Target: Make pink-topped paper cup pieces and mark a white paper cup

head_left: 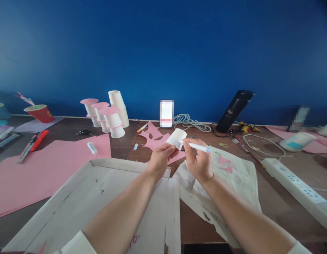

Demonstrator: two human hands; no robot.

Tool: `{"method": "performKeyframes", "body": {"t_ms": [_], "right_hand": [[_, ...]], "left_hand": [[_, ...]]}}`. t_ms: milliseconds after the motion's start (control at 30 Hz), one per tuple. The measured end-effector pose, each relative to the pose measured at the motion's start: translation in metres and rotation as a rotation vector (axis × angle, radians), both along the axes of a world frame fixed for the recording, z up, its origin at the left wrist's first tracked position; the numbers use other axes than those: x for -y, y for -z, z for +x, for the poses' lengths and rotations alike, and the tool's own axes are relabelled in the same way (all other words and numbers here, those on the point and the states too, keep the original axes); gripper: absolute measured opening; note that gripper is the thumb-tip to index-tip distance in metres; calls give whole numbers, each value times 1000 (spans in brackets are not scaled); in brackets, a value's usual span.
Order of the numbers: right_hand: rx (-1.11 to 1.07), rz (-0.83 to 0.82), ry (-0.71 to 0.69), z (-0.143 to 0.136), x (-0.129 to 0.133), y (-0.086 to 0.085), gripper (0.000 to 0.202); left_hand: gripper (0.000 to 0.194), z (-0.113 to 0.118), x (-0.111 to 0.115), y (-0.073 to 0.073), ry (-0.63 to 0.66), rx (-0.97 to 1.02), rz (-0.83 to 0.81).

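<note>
We had the white cup (176,137) in our left hand (160,159), thumb and fingers pinching its near edge, above the pink scraps (153,144) on the brown table (190,225). Our right hand (199,162) was pinching a white pen (196,146) between thumb and fingers, tip at the cup's side; looked like contact, but the spot was too small to be sure.

Under our left forearm we had a white tray (121,197) with a raised rim. To its right, a printed sheet (244,176) lay below our right hand and forearm, one pink scrap on it.

Back left, we had cups with pink discs (110,118) between and on top, and a plain cup stack (122,110) right behind. Pink sheets (60,162) lay in front, with a small white tube (92,148) on them and a red-handled cutter (36,143) at their far left. Farther left, a red cup (42,114) stood on lilac paper (54,123).

Straight ahead at the blue wall (163,53): a blurred-out upright panel (166,113), coiled cable (188,122) just beside it. A black bottle (232,112) was right of the cable, leaning in our view, and a white power strip (298,190) lay near right.
</note>
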State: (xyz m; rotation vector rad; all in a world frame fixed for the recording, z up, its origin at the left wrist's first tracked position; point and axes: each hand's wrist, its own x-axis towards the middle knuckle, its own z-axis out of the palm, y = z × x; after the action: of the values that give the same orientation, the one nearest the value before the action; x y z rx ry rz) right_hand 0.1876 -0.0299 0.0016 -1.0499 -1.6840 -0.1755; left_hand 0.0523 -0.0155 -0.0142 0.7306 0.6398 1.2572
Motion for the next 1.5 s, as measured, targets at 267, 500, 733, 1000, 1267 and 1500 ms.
{"method": "performKeyframes", "body": {"t_ms": [267,500,733,1000,1267,1500], "right_hand": [[7,-5,-11,-1,0,-1,13],[-11,-41,-30,0,2,-1,13],[-58,9,-38,1,0,2,14],[-292,-76,-60,0,-4,7,23],[-511,-253,-51,7,-19,19,34],[-946,-504,-235,15,-32,28,50]], "left_hand": [[17,-1,-3,10,-13,-142,73],[20,-3,-4,14,-27,-204,114],[16,-1,0,4,-18,-81,29],[8,-3,1,-7,-27,198,-71],[10,-4,1,-7,17,232,-85],[15,2,8,-8,139,65,-28]]}}
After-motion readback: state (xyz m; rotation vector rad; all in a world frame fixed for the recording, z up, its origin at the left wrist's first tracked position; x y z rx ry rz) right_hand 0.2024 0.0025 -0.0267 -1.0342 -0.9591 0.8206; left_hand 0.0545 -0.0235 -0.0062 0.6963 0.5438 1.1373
